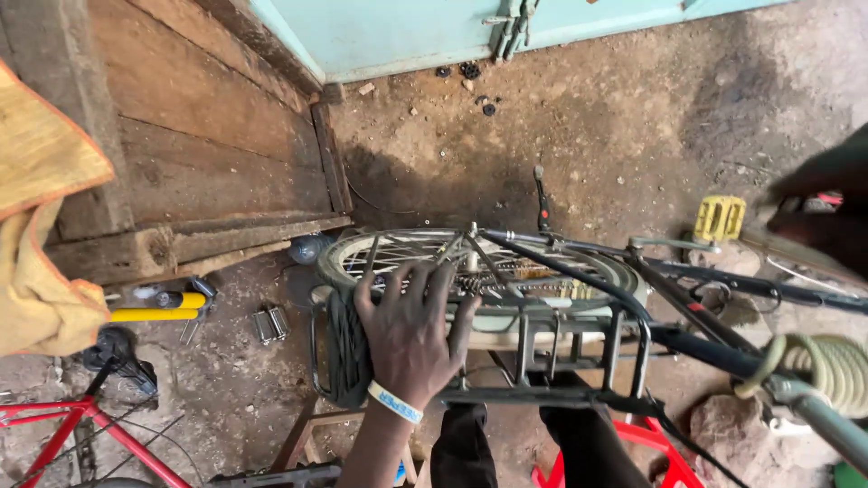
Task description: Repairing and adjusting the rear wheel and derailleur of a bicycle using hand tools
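While the left hand point(409, 336) rests fingers spread on the bicycle wheel point(479, 264), nothing clasped, the wheel lies flat just ahead, long axis left-right, over the rear rack point(542, 357). Right hand point(827, 212) is blurred, far right; grip unclear. Left is nearer.

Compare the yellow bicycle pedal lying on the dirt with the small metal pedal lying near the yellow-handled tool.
The yellow bicycle pedal is bright plastic-looking and blocky; the small metal pedal is dull silver and slimmer. The yellow one lies right of the wheel, the metal one left. Both lie loose on the dirt floor.
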